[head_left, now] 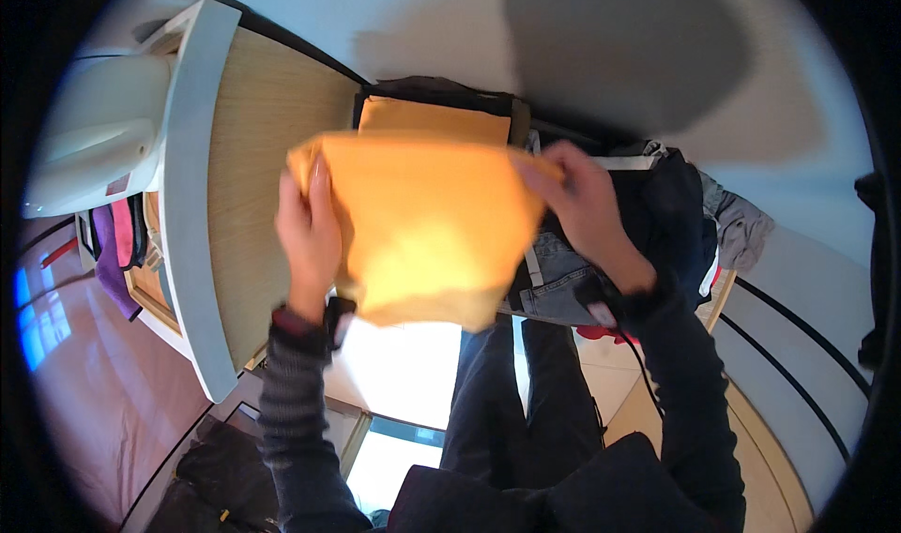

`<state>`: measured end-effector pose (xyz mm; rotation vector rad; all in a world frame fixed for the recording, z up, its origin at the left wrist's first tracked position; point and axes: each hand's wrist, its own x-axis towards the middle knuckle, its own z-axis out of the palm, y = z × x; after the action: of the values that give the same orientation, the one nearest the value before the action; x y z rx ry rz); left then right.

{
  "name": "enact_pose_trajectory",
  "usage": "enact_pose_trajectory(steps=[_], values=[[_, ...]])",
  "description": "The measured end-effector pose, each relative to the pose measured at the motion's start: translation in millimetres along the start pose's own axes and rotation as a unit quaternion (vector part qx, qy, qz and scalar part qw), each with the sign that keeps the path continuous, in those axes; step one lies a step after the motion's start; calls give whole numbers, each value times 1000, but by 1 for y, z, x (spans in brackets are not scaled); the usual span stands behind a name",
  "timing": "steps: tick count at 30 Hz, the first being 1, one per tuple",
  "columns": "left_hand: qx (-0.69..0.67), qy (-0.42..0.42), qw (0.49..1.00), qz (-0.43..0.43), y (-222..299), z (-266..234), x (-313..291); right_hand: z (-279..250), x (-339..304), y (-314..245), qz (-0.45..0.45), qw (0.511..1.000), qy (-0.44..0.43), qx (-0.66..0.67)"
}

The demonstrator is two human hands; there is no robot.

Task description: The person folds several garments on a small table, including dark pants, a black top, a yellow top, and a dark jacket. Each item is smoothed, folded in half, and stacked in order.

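A yellow-orange piece of cloth (427, 219) hangs between my two hands, its lower part loose and brightly lit. My left hand (310, 223) pinches its upper left corner, thumb along the front. At the upper right corner, my right hand (591, 209) grips the cloth, slightly blurred. Behind it, a folded orange cloth (432, 118) lies on a dark pile; the held cloth covers part of it. Whether the held piece is a garment, I cannot tell. Just right of it lie blue-grey jeans (554, 280), near my right wrist.
Dark clothes (662, 195) are heaped at the right, with a grey garment (741, 228) beyond. A wooden panel with a white edge (202, 205) stands at the left. Farther left, colourful clothes (117, 242) sit beside it. Black rails (798, 336) run at the right.
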<state>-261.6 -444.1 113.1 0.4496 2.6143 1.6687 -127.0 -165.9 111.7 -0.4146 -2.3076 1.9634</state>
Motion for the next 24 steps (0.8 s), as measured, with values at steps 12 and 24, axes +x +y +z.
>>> enact_pose_trajectory(steps=[12, 24], values=[[-38, -104, 933, -343, -116, 11, 18, 96, -38, 123, 164, 975, 128, 79], [93, -236, 943, -216, -93, 3, 1, 136, -106, 73, 329, 865, -23, 379]])
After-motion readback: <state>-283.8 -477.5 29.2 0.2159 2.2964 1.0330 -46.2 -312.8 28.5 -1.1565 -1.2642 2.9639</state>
